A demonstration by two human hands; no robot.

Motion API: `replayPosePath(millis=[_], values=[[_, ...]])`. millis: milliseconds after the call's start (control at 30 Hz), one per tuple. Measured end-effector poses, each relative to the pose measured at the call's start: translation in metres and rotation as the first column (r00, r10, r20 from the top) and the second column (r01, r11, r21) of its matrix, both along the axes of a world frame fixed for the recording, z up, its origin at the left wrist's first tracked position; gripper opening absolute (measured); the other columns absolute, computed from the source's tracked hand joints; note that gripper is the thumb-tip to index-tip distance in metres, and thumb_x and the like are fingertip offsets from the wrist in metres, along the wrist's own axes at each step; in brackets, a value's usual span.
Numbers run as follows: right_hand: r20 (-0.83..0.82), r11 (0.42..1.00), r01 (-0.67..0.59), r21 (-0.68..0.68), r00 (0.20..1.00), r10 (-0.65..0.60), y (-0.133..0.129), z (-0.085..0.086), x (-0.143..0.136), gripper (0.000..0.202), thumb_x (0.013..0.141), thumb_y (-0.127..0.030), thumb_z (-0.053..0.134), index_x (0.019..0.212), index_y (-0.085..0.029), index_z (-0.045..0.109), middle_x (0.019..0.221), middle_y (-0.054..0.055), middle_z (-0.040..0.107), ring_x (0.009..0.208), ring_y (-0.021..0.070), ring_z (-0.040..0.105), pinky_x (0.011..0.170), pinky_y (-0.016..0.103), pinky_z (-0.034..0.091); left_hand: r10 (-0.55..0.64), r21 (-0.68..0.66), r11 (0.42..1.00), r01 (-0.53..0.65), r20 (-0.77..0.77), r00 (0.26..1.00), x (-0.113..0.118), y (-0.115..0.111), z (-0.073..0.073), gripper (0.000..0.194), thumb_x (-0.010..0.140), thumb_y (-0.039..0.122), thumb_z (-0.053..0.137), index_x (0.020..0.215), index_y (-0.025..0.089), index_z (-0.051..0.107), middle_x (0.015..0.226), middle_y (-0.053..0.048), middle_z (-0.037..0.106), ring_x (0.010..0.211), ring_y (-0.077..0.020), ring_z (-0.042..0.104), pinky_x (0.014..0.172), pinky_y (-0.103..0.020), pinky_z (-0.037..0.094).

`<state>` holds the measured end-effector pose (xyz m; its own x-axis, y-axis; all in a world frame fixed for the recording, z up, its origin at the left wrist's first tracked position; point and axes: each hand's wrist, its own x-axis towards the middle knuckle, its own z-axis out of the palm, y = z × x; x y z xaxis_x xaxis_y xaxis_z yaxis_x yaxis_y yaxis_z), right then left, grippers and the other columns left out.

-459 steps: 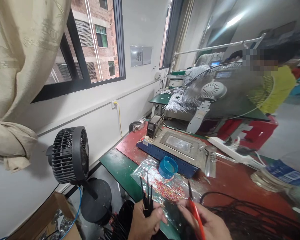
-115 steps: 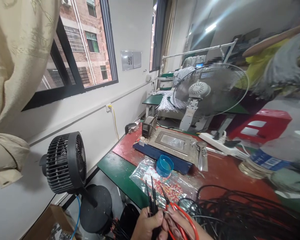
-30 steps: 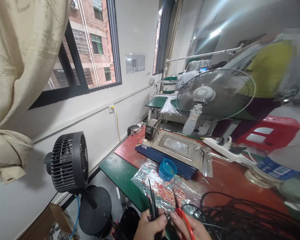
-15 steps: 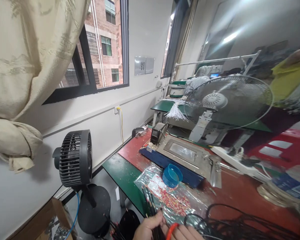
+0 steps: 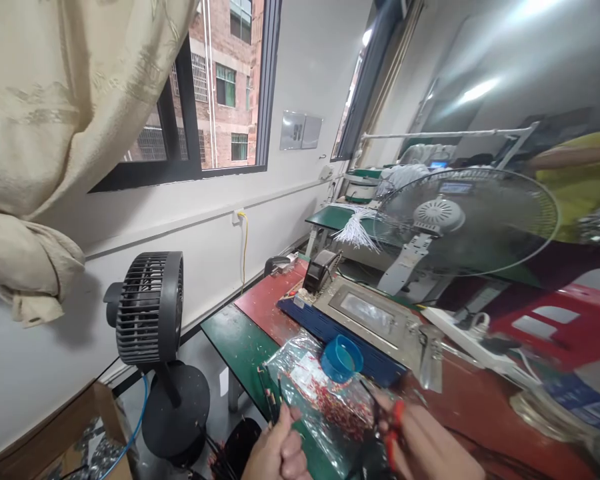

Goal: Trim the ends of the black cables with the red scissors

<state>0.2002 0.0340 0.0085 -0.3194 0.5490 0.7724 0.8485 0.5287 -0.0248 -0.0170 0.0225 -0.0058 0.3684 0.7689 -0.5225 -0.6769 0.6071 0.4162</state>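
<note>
My left hand [image 5: 280, 450], at the bottom middle, is closed around a small bundle of thin black cables [image 5: 270, 400] whose bared, coppery ends point up and away. To its right, my right hand [image 5: 425, 440] is smeared by motion and wrapped around a red-handled hand tool [image 5: 395, 427]; its jaws are too blurred to make out. A dark wire end shows by the right fingertips. Beyond both hands lies a clear plastic bag [image 5: 305, 413] with many tiny red and yellowish pieces [image 5: 337, 403] on it. A blue round dish [image 5: 342, 359] stands at the bag's far edge.
Behind the dish sits a blue-based metal device [image 5: 360, 320] with a tape dispenser [image 5: 323, 270]. A power strip [image 5: 480, 343] and black cables [image 5: 485, 447] lie to the right. A black fan [image 5: 153, 313] stands left; a white fan [image 5: 440, 217] beyond. A person in yellow works at far right.
My hands have moved apart: the left slightly left with its cables, the right to the right and up with the red-handled tool. The view has shifted slightly.
</note>
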Motion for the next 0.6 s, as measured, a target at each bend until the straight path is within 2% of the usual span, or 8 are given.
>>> replayPosePath(millis=[67, 100, 167, 233, 300, 400, 600], values=[[-0.138, 0.978, 0.13, -0.163, 0.978, -0.154, 0.009, 0.014, 0.001, 0.025, 0.083, -0.026, 0.049, 0.091, -0.01, 0.067, 0.079, 0.012, 0.07, 0.069, 0.0187, 0.065, 0.066, 0.024, 0.047, -0.067, 0.141, 0.989, 0.052, 0.101, 0.993, -0.01, -0.004, 0.003, 0.049, 0.052, 0.058, 0.071, 0.081, 0.02, 0.058, 0.031, 0.014, 0.031, 0.027, -0.0021, 0.019, 0.035, -0.02, 0.013], [-0.213, 0.946, 0.176, -0.272, 0.948, -0.237, 0.014, 0.02, -0.001, 0.03, 0.084, -0.032, 0.047, 0.092, -0.01, 0.066, 0.081, 0.012, 0.07, 0.069, 0.0195, 0.065, 0.063, 0.024, 0.047, -0.089, 0.175, 0.982, 0.064, 0.137, 0.986, -0.013, -0.006, 0.004, 0.043, 0.058, 0.053, 0.071, 0.083, 0.02, 0.06, 0.033, 0.013, 0.034, 0.028, -0.0021, 0.022, 0.036, -0.02, 0.014], [-0.324, 0.86, 0.206, -0.467, 0.865, -0.383, 0.025, 0.028, -0.005, 0.041, 0.083, -0.044, 0.044, 0.092, -0.011, 0.067, 0.08, 0.01, 0.07, 0.066, 0.0208, 0.064, 0.057, 0.025, 0.046, -0.106, 0.19, 0.98, 0.067, 0.2, 0.974, -0.019, -0.009, 0.006, 0.035, 0.06, 0.037, 0.075, 0.087, 0.02, 0.062, 0.043, 0.01, 0.046, 0.035, -0.0035, 0.036, 0.041, -0.02, 0.024], [-0.356, 0.776, 0.209, -0.595, 0.798, -0.487, 0.037, 0.03, -0.007, 0.052, 0.08, -0.055, 0.042, 0.091, -0.011, 0.068, 0.075, 0.009, 0.07, 0.061, 0.022, 0.064, 0.054, 0.026, 0.045, -0.101, 0.213, 0.976, 0.048, 0.245, 0.964, -0.021, -0.012, 0.003, 0.033, 0.057, 0.025, 0.076, 0.089, 0.021, 0.065, 0.054, 0.007, 0.055, 0.046, -0.0063, 0.047, 0.052, -0.023, 0.035], [-0.33, 0.711, 0.225, -0.666, 0.766, -0.552, 0.047, 0.028, -0.006, 0.059, 0.077, -0.062, 0.041, 0.091, -0.011, 0.068, 0.07, 0.01, 0.07, 0.062, 0.0241, 0.063, 0.054, 0.028, 0.044, -0.086, 0.234, 0.972, 0.025, 0.251, 0.964, -0.021, -0.013, -0.003, 0.032, 0.058, 0.023, 0.076, 0.088, 0.021, 0.067, 0.065, 0.004, 0.06, 0.052, -0.0077, 0.052, 0.061, -0.027, 0.038], [-0.256, 0.653, 0.236, -0.72, 0.784, -0.565, 0.059, 0.02, -0.001, 0.059, 0.076, -0.063, 0.039, 0.095, -0.014, 0.067, 0.07, 0.01, 0.069, 0.067, 0.0251, 0.063, 0.055, 0.028, 0.043, -0.041, 0.216, 0.976, -0.008, 0.221, 0.974, -0.02, -0.012, -0.015, 0.032, 0.058, 0.027, 0.078, 0.088, 0.021, 0.068, 0.076, 0.001, 0.063, 0.058, -0.0089, 0.055, 0.067, -0.029, 0.038], [-0.187, 0.588, 0.281, -0.759, 0.771, -0.609, 0.068, 0.004, 0.003, 0.062, 0.074, -0.063, 0.032, 0.092, -0.017, 0.069, 0.057, 0.006, 0.066, 0.058, 0.022, 0.061, 0.052, 0.026, 0.039, 0.041, 0.127, 0.989, -0.08, 0.285, 0.958, -0.019, -0.01, -0.034, 0.034, 0.053, 0.03, 0.08, 0.085, 0.026, 0.069, 0.067, 0.003, 0.063, 0.072, -0.015, 0.062, 0.077, -0.034, 0.04]])
